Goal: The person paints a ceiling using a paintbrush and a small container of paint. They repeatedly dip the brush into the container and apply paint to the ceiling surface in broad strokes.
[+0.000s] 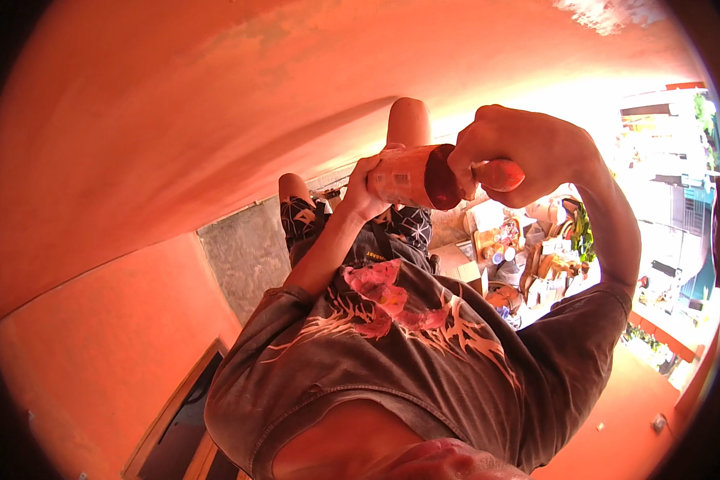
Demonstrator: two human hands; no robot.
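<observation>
My left hand (363,189) is wrapped around a cylindrical container (400,178) with a pale label, tipped on its side in front of my chest. Its dark end (441,178) faces right, and I cannot tell whether that is a lid or an open mouth. My right hand (528,152) is closed, with its fingertips at that dark end. A tool with a rounded red end (502,174) sticks out of the right fist; its other end is hidden by the fingers.
An orange wall (176,144) runs along the left and far side. Below and to the right lie a cardboard box (458,262) and a pile of mixed goods (548,260). Green plants (582,234) stand by the bright opening at right. A dark-framed door (186,420) shows at lower left.
</observation>
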